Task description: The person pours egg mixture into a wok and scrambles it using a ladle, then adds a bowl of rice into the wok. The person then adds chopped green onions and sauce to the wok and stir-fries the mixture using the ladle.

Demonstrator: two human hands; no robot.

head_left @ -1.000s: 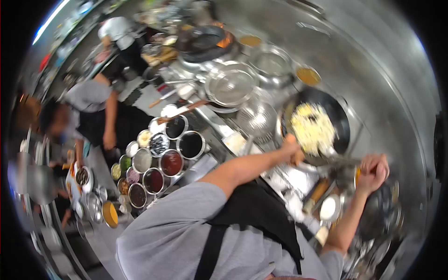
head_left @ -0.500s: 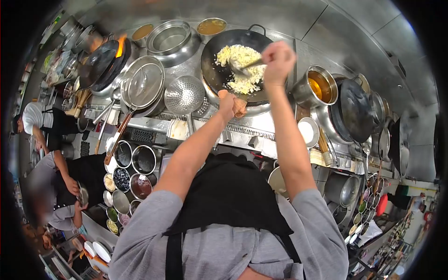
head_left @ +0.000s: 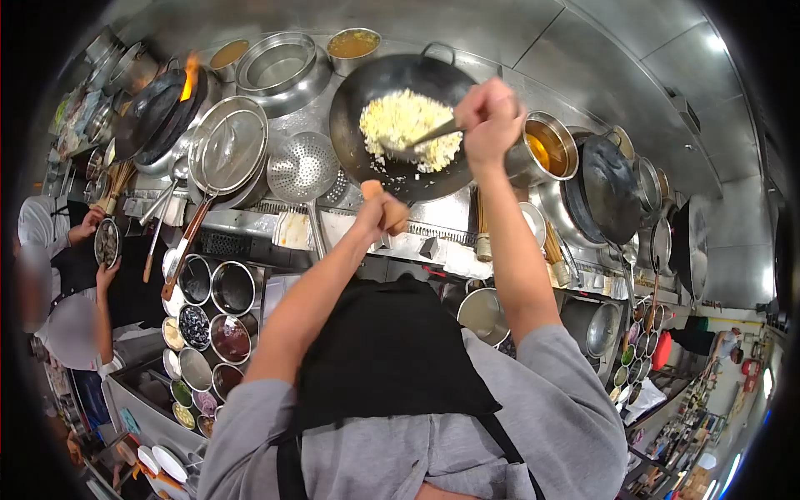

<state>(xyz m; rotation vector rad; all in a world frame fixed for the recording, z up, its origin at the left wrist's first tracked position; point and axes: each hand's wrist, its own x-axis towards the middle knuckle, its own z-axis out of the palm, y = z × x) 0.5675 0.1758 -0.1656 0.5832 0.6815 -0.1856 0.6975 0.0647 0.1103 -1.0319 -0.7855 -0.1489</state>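
My left hand [head_left: 375, 216] is closed around a brown cloth [head_left: 397, 218] at the near rim of a large black wok [head_left: 350, 125]. Whatever lies under the cloth is hidden. Above the wok's right side, my right hand [head_left: 490, 125] is wrapped round the handle of a metal ladle [head_left: 435, 132], slightly blurred. The ladle's head is down among the white and yellow egg fried rice [head_left: 408, 115] and partly covered by it. Some loose grains stick to the wok's dark near wall.
Left of the wok lie a perforated skimmer [head_left: 302, 167] and a mesh strainer [head_left: 228, 143]. A pot of amber liquid [head_left: 563, 133] stands to the right, before another wok [head_left: 615, 187]. Flame [head_left: 190, 77] rises at far left. Co-workers stand left, one hand [head_left: 107, 275] at a bowl.
The rice has shifted into a tighter heap, and the ladle's head sits lower in it. Both hands keep their grips. The view has shifted slightly, and the co-workers' hands and bowl have moved.
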